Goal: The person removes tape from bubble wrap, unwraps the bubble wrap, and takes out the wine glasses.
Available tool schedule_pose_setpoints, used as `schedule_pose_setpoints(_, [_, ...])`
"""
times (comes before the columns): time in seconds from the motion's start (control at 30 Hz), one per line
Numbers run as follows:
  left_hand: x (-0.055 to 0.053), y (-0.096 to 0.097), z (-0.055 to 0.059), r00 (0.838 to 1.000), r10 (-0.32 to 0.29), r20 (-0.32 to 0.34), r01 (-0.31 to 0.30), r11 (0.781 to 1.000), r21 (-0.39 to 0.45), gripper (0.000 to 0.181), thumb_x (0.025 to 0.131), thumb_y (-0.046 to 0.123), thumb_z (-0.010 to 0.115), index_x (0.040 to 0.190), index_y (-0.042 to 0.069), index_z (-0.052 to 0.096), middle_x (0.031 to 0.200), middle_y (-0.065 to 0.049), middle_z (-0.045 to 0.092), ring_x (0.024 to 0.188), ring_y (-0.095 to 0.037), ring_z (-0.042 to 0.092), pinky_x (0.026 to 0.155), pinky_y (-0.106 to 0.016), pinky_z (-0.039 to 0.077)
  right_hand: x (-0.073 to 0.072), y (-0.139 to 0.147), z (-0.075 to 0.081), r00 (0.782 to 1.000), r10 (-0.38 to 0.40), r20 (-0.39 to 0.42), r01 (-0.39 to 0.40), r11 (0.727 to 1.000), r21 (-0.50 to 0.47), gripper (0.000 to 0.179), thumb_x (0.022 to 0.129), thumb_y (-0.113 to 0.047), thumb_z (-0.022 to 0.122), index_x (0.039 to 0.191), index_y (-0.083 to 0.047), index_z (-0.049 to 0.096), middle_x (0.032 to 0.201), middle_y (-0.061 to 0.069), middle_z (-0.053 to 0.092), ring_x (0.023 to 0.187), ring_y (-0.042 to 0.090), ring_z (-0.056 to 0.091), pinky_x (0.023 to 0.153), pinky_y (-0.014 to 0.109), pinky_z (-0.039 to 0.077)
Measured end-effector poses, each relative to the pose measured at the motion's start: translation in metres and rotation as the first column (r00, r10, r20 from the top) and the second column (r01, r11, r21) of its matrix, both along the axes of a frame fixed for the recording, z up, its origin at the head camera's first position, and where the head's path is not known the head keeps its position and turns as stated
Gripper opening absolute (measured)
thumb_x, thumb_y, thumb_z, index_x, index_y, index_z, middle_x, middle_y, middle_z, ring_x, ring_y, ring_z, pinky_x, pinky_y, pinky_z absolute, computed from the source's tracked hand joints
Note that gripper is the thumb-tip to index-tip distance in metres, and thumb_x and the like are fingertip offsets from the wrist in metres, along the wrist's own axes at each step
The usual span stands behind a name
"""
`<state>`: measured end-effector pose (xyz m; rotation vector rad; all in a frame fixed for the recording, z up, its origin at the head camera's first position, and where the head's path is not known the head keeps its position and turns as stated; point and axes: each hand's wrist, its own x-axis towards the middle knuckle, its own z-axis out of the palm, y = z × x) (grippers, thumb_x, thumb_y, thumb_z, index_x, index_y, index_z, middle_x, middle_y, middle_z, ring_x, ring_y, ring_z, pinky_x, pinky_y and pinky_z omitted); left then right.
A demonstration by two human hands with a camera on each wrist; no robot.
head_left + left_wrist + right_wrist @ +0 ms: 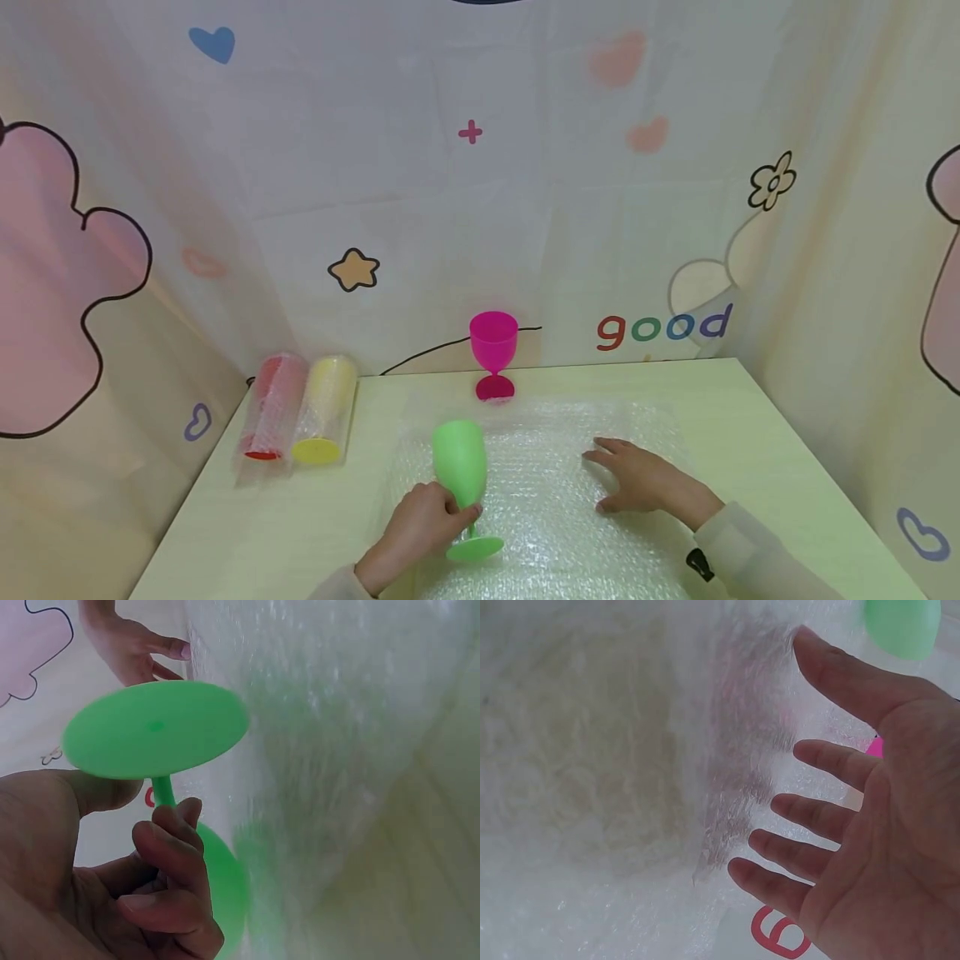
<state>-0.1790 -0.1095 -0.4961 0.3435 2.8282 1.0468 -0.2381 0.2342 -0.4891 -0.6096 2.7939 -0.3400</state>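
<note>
bubble wrap (562, 525) beneath green goblet (460, 457), wrapped red cup (273, 408), wrapped yellow cup (326, 410)

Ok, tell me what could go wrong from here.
The green cup could slip or tip: only the left hand holds it, by the stem. The pink cup might topple if the wrap is shoved back, since it stands close by the far edge.

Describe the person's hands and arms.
The left hand and right hand are bare: no gloves or rings show. The right sleeve is off-white and ends near the wrist; the left sleeve, barely in view, is similarly pale. A small black item beside the right sleeve is unclear.
</note>
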Motion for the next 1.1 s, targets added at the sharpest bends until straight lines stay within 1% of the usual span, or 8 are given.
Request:
schedule_pose_setpoints(0.13, [0.000, 0.003, -0.004, 0.997, -0.026, 0.072, 0.021, 0.998, 0.064, 0.050, 0.084, 0.051, 0.069, 0.051, 0.019, 0.049, 0.047, 0.013, 0.039, 0.046, -0.004, 0.034, 0.041, -0.020, 0.028, -0.001, 0.000, -0.001, 1.000, -0.007, 0.011, 0.006, 1.000, 0.004, 0.078, 0.073, -0.043, 0.083, 0.139, -0.015, 0.053, 0.153, 0.017, 0.042, 0.139, 0.043, 0.040, 0.107, 0.064, 0.038])
schedule_pose_setpoints(0.23, [-0.001, 0.004, -0.006, 0.995, -0.028, 0.096, 0.019, 0.996, 0.089, 0.051, 0.084, 0.051, 0.069, 0.051, 0.020, 0.046, 0.047, 0.014, 0.038, 0.046, -0.004, 0.034, 0.041, -0.020, 0.029, -0.002, 0.000, -0.001, 1.000, -0.011, 0.017, 0.011, 1.000, 0.008, 0.078, 0.073, -0.044, 0.083, 0.139, -0.016, 0.053, 0.153, 0.017, 0.042, 0.140, 0.043, 0.039, 0.107, 0.064, 0.037])
schedule_pose_setpoints(0.4, [-0.001, 0.005, -0.010, 0.996, -0.010, 0.094, 0.000, 0.994, 0.105, 0.049, 0.086, 0.044, 0.069, 0.050, 0.020, 0.048, 0.046, 0.014, 0.036, 0.045, -0.004, 0.033, 0.042, -0.020, 0.027, -0.003, 0.000, -0.002, 1.000, -0.013, 0.020, 0.012, 1.000, 0.011, 0.078, 0.073, -0.044, 0.083, 0.140, -0.016, 0.053, 0.154, 0.016, 0.042, 0.140, 0.043, 0.039, 0.108, 0.064, 0.037])
schedule_pose_setpoints(0.47, [-0.001, 0.005, -0.012, 0.996, -0.010, 0.092, -0.001, 0.993, 0.115, 0.047, 0.087, 0.042, 0.069, 0.051, 0.018, 0.051, 0.047, 0.014, 0.038, 0.046, -0.004, 0.034, 0.042, -0.020, 0.027, -0.003, -0.001, -0.002, 1.000, -0.019, 0.022, 0.019, 1.000, 0.013, 0.078, 0.073, -0.044, 0.083, 0.140, -0.017, 0.053, 0.154, 0.015, 0.042, 0.141, 0.042, 0.039, 0.109, 0.063, 0.037])
schedule_pose_setpoints(0.63, [0.000, 0.005, -0.014, 0.996, -0.012, 0.091, 0.000, 0.990, 0.138, 0.039, 0.088, 0.038, 0.069, 0.058, 0.014, 0.061, 0.052, 0.010, 0.050, 0.048, -0.006, 0.041, 0.042, -0.021, 0.033, -0.005, -0.002, -0.001, 0.999, -0.028, 0.028, 0.027, 0.999, 0.017, 0.077, 0.074, -0.044, 0.083, 0.140, -0.019, 0.053, 0.154, 0.014, 0.041, 0.141, 0.040, 0.039, 0.110, 0.062, 0.036])
schedule_pose_setpoints(0.77, [0.001, 0.005, -0.015, 0.996, -0.012, 0.085, 0.000, 0.990, 0.140, 0.036, 0.087, 0.035, 0.070, 0.061, 0.011, 0.065, 0.055, 0.008, 0.056, 0.049, -0.006, 0.045, 0.044, -0.021, 0.037, -0.005, -0.002, -0.001, 0.999, -0.030, 0.036, 0.029, 0.999, 0.022, 0.077, 0.074, -0.044, 0.083, 0.141, -0.019, 0.053, 0.154, 0.014, 0.042, 0.141, 0.040, 0.039, 0.110, 0.062, 0.036])
schedule_pose_setpoints(0.97, [0.005, 0.006, -0.011, 0.998, -0.020, 0.064, 0.011, 0.989, 0.144, 0.036, 0.087, 0.032, 0.070, 0.060, 0.009, 0.068, 0.055, 0.007, 0.060, 0.051, -0.006, 0.050, 0.045, -0.021, 0.040, -0.004, -0.001, -0.001, 0.998, -0.035, 0.043, 0.034, 0.999, 0.015, 0.077, 0.073, -0.044, 0.083, 0.140, -0.019, 0.054, 0.154, 0.014, 0.042, 0.141, 0.040, 0.039, 0.110, 0.062, 0.036])
schedule_pose_setpoints(1.1, [0.006, 0.006, -0.005, 0.997, -0.038, 0.065, 0.026, 0.985, 0.169, 0.038, 0.088, 0.032, 0.070, 0.060, 0.007, 0.069, 0.052, 0.009, 0.056, 0.049, -0.005, 0.046, 0.044, -0.020, 0.037, -0.003, 0.000, -0.001, 0.998, -0.031, 0.046, 0.031, 0.999, 0.012, 0.077, 0.073, -0.044, 0.083, 0.140, -0.019, 0.054, 0.154, 0.013, 0.042, 0.141, 0.040, 0.039, 0.110, 0.061, 0.036])
